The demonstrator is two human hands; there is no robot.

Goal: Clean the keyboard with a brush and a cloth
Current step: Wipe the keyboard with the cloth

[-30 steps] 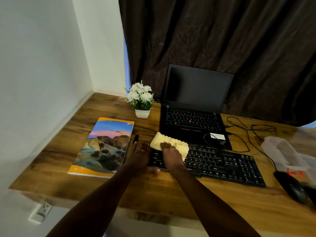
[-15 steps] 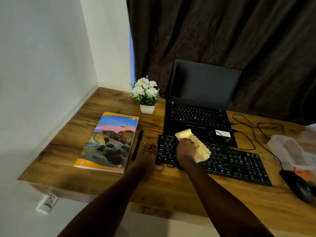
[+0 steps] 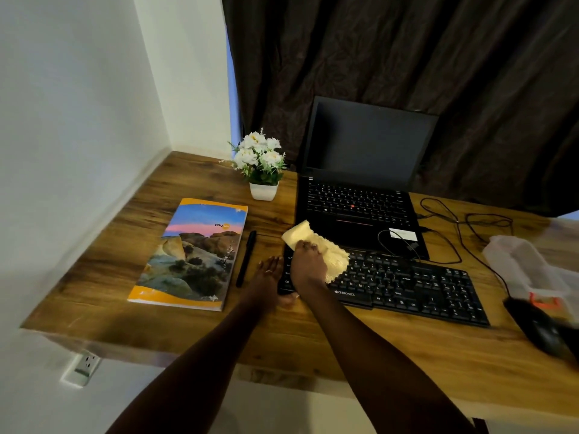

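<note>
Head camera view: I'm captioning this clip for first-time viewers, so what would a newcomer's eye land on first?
The pale yellow cloth stands out most, gripped by the right hand on the left end of the black keyboard, mid-desk. Next comes the colourful book lying left of it, then the white flowers at the back beside the dark-screened laptop.

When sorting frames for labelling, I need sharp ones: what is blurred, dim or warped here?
Head view: mouse and box at the right edge smear; light is dim, though keyboard print reads; the wide lens bends desk and wall lines.
</note>
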